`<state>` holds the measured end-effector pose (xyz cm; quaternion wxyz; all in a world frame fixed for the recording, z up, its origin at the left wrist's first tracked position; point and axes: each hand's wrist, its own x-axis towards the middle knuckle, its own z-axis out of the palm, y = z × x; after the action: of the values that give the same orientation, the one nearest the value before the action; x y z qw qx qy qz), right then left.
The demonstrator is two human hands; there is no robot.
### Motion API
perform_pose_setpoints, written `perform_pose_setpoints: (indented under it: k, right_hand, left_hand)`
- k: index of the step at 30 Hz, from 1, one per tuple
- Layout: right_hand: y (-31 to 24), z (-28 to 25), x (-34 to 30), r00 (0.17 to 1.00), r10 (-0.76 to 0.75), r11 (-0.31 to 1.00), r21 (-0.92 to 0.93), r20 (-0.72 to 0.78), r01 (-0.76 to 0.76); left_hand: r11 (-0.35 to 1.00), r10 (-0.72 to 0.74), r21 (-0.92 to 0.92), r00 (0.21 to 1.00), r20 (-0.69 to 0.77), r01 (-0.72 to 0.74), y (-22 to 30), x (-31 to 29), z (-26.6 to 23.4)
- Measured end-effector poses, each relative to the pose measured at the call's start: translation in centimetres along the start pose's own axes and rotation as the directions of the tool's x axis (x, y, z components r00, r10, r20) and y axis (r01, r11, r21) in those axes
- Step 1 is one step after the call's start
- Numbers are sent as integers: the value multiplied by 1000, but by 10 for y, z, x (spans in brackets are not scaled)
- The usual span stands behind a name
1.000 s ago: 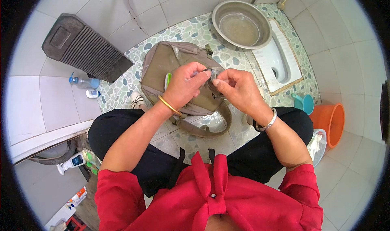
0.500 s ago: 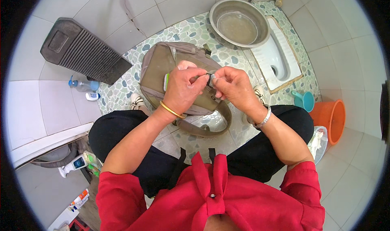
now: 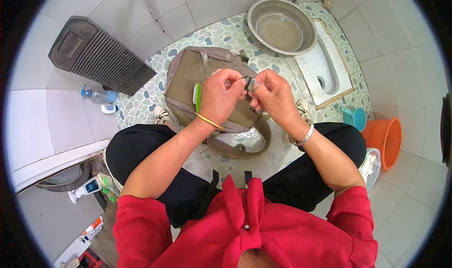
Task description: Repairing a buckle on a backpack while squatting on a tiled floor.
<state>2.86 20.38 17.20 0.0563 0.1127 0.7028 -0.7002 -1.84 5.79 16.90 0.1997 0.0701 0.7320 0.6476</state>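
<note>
An olive-brown backpack (image 3: pixel 184 75) lies on the tiled floor between my feet, one wide strap (image 3: pixel 245 151) curling toward me. Above its middle, my left hand (image 3: pixel 219 97) pinches a small black plastic buckle (image 3: pixel 248 83) at one side. My right hand (image 3: pixel 274 97) grips the same piece from the other side, thumb and fingertips pressed together. Fingers partly hide the buckle, and whether its webbing runs through it is hard to see. A green scrub brush (image 3: pixel 197 96) with white bristles rests on the backpack beside my left wrist.
A metal basin (image 3: pixel 308 39) of murky water overlaps the squat toilet (image 3: pixel 346 82) at the far right. A dark washboard (image 3: pixel 101 53) leans on the left wall near a bottle (image 3: pixel 101 96). A teal dipper (image 3: pixel 359 118) and an orange bucket (image 3: pixel 393 143) stand at right.
My hands have shifted slightly around the black buckle, and more of it shows between my fingertips. More of the green brush is visible. The whole view has moved a little.
</note>
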Motion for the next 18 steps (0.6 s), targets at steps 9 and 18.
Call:
perform_pose_setpoints:
  k: [9,18]
  right_hand:
    - [-2,-2,3,997,6,998,67,-79,-1]
    - [-3,-1,4,997,22,997,77,-68,-16]
  left_hand:
    - [994,74,-79,994,-81,-81,-4,1,5]
    - [912,384,207,914,-130,-353,-15,3,7]
